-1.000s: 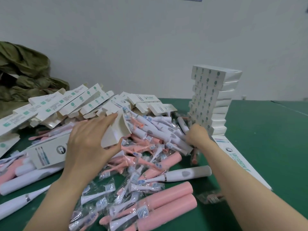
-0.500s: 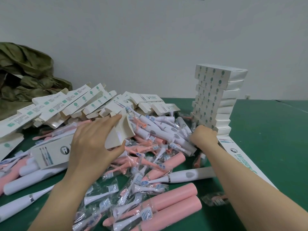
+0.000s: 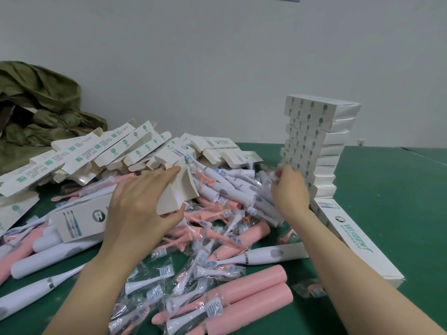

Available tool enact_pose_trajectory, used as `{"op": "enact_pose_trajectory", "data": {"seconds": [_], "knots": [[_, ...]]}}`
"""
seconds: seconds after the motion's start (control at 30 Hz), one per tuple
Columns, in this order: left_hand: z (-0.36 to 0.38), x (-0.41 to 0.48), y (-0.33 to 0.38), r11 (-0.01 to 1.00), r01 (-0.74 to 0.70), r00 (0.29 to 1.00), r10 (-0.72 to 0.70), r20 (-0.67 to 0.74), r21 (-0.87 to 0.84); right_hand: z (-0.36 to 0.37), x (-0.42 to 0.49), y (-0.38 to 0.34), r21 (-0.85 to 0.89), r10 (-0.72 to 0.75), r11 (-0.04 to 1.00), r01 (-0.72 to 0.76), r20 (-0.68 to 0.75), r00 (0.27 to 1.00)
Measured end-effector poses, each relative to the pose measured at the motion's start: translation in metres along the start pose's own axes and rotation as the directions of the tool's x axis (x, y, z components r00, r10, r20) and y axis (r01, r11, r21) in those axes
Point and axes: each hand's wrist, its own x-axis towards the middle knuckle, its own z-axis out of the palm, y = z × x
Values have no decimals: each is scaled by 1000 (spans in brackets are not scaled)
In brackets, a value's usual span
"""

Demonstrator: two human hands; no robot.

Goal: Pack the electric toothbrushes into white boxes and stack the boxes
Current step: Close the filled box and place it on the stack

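1. Electric toothbrushes lie loose in a heap at the middle of the green desk: white handles at the back, pink handles nearest the camera.
2. Brush heads in clear wrappers are scattered among and over the handles.
3. One white toothbrush lies flat, partly under the right forearm.
4. Left grip: grasping an open white box near its open end, fingers over the top and thumb below. The end flaps stand apart.
5. That box is held low over the heap, its far end pointing left.
6. Right grip: fingers curled at the right edge of the heap, just beside the stack. Something small and blurred shows at the fingertips; I cannot tell whether it is held.
7. Stack of closed white boxes: stands at the right rear, layers slightly offset.
8. A long printed box lies flat at the foot of the stack.
9. Empty open boxes are piled at the left rear.
10. Crumpled green cloth lies behind them, against the wall.
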Motion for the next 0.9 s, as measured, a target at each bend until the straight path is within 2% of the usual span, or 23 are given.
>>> {"op": "enact_pose_trajectory", "data": {"seconds": [0.07, 0.1, 0.13, 0.17, 0.2, 0.23, 0.27, 0.3, 0.33, 0.43, 0.5, 0.53, 0.57, 0.63, 0.7, 0.77, 0.8, 0.83, 0.9], "knots": [[1, 1, 0, 1000, -1, 1000, 1, -2, 3, -12, -7, -22, 301, -81, 952, 61, 52, 995], [2, 1, 0, 1000, 2, 1000, -2, -1, 2, -20, -13, -34, 496, -95, 868, 23, 120, 988], [3, 2, 1, 1000, 7, 1000, -7, 0, -2, -29, -21, -46, 688, -139, 724, -51, 218, 966], [4, 3, 3, 1000, 13, 1000, -13, 1, -11, -38, -30, -57, 822, -229, 550, -145, 316, 921], [4, 4, 4, 1000, 20, 1000, -20, 3, -23, -43, -40, -66, 885, -348, 405, -231, 382, 856], [3, 4, 5, 999, 35, 999, -35, 0, -37, -45, -49, -74, 903, -467, 314, -294, 416, 780], [2, 4, 5, 996, 65, 998, -65, -8, -60, -46, -58, -81, 905, -558, 286, -315, 424, 713], [-1, 4, 5, 991, 102, 994, -104, -20, -91, -43, -67, -86, 905, -593, 317, -284, 422, 685], [-4, 3, 4, 984, 131, 990, -137, -39, -123, -38, -75, -88, 903, -580, 365, -229, 412, 703], [-12, 1, 2, 971, 142, 985, -158, -68, -195, -30, -85, -91, 872, -416, 484, -76, 305, 857], [-15, 1, 0, 962, 137, 986, -154, -57, -237, -28, -86, -89, 790, -374, 597, 140, 119, 920], [-17, 1, -1, 959, 131, 988, -148, -52, -250, -28, -87, -90, 725, -416, 633, 271, 24, 909], [-17, 1, -2, 959, 119, 990, -136, -50, -257, -29, -88, -92, 654, -494, 636, 410, -64, 867], [-18, 1, -2, 959, 94, 992, -114, -61, -267, -29, -91, -96, 522, -661, 557, 646, -192, 725], [-19, 1, -1, 949, 93, 988, -124, -86, -300, -33, -93, -100, 409, -766, 473, 780, -248, 594], [-19, 2, 0, 940, 92, 984, -136, -113, -329, -38, -91, -104, 178, -827, 449, 876, -289, 482], [-19, 2, 0, 938, 87, 983, -135, -122, -337, -39, -91, -106, 71, -842, 455, 887, -288, 455], [-19, 2, 0, 937, 80, 984, -129, -124, -339, -40, -93, -109, 21, -848, 470, 882, -267, 458], [-18, 2, 0, 940, 81, 985, -127, -117, -331, -41, -99, -118, 86, -829, 524, 847, -173, 531]]}}
